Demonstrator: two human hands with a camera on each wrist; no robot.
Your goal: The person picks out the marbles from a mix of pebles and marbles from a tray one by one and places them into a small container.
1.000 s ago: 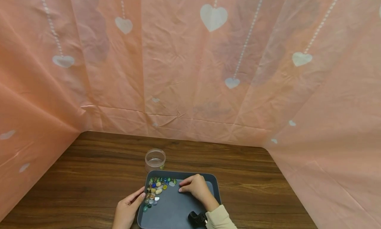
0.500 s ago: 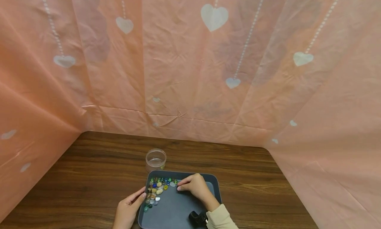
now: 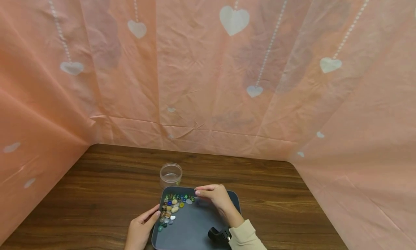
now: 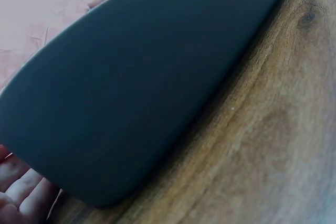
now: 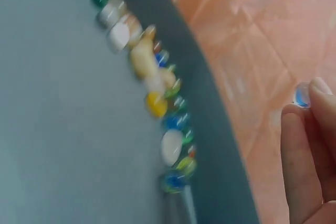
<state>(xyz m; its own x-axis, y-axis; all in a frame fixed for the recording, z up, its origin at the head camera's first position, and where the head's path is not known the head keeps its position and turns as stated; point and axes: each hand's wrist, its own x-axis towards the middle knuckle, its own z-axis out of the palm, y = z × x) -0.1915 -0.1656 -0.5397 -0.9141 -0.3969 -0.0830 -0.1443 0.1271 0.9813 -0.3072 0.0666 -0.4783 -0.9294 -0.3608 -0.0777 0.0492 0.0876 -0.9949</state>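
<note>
Between thumb and fingertip, my right hand [image 3: 218, 198] pinches a clear glass marble [image 5: 302, 95] with blue inside. This hand is over the back rim of a dark grey tray [image 3: 191, 230]. My left hand [image 3: 140, 229] holds the tray's left side, thumb by the rim; its fingers [image 4: 23, 190] show past the wall in the left wrist view. Along the tray's left and back walls lie several coloured marbles, pale pebbles [image 3: 174, 209] and a yellow glass bead [image 5: 156, 104]. A white oval stone [image 5: 171, 147] lies beside the row.
Behind the tray's back left corner stands a clear round jar [image 3: 171, 175], with something small and greenish low in it. The brown wooden table [image 3: 276, 192] is enclosed by pink cloth [image 3: 201, 80] printed with hearts. A black wrist camera [image 3: 218, 235] hangs over the tray.
My right hand has risen from inside the tray, near the end of the marble row, back to the rear rim, with the marble pinched. The left hand stays on the tray.
</note>
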